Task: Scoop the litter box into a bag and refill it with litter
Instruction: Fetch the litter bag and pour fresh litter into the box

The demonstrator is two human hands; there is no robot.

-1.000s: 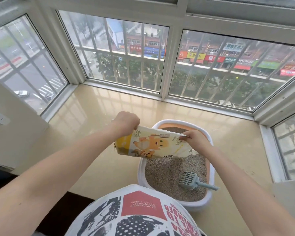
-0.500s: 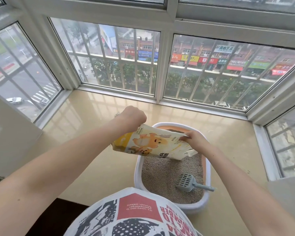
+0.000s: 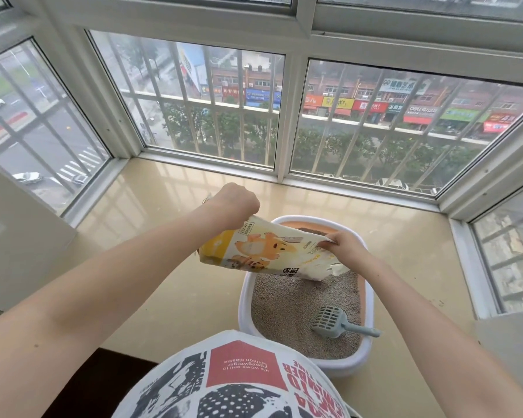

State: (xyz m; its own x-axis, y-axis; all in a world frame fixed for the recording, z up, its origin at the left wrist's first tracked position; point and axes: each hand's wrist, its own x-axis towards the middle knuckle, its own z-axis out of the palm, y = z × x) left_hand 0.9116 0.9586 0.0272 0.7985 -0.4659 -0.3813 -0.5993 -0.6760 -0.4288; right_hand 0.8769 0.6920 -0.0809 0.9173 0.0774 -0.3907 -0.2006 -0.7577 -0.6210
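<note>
A white litter box with an orange inner wall sits on the beige sill, filled with grey litter. A grey-blue scoop lies on the litter at the near right. Over the box's far half I hold a yellow-and-white litter bag tilted, its open mouth pointing down to the right. My left hand grips the bag's raised bottom end. My right hand pinches the bag's upper edge near the mouth.
The box stands on a glossy beige bay-window sill. Barred windows close it in at the back and both sides. My printed shirt fills the bottom middle, and a dark strip lies below the sill's front edge.
My left hand has lifted the bag's bottom end higher, so the bag tilts more steeply toward the box. The right hand stays near the mouth.
</note>
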